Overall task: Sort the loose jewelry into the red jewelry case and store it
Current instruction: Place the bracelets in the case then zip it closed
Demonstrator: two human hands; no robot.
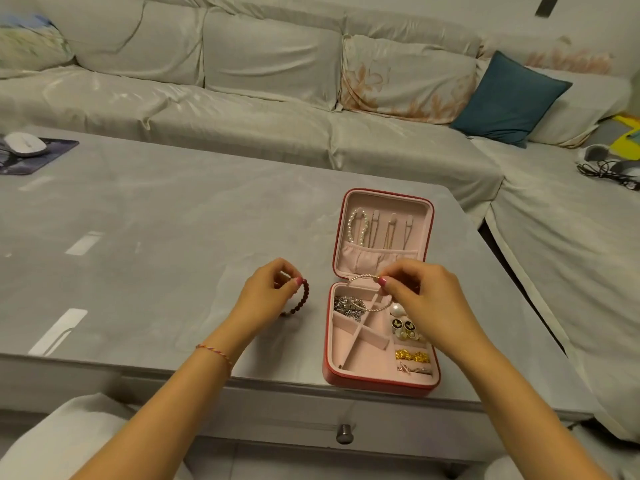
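The red jewelry case (pixel 377 379) lies open near the table's front edge, pink inside. Its lid holds a pearl strand (pixel 354 226) and thin chains on hooks. The base holds a silver chain (pixel 349 304), a pearl (pixel 397 309), black round earrings (pixel 402 324), gold pieces (pixel 412 356) and small rings (pixel 414 370). My right hand (pixel 426 296) pinches a thin rose-gold bangle (pixel 360 278) over the case's upper compartments. Left of the case, my left hand (pixel 268 292) holds a dark red bead bracelet (pixel 306 295) just above the table.
The grey glossy table (pixel 156 244) has a drawer knob (pixel 344 434) at its front. A white mouse (pixel 25 143) on a dark pad sits at the far left. A covered sofa with a teal cushion (pixel 509 98) runs behind; cables (pixel 609 169) lie at right.
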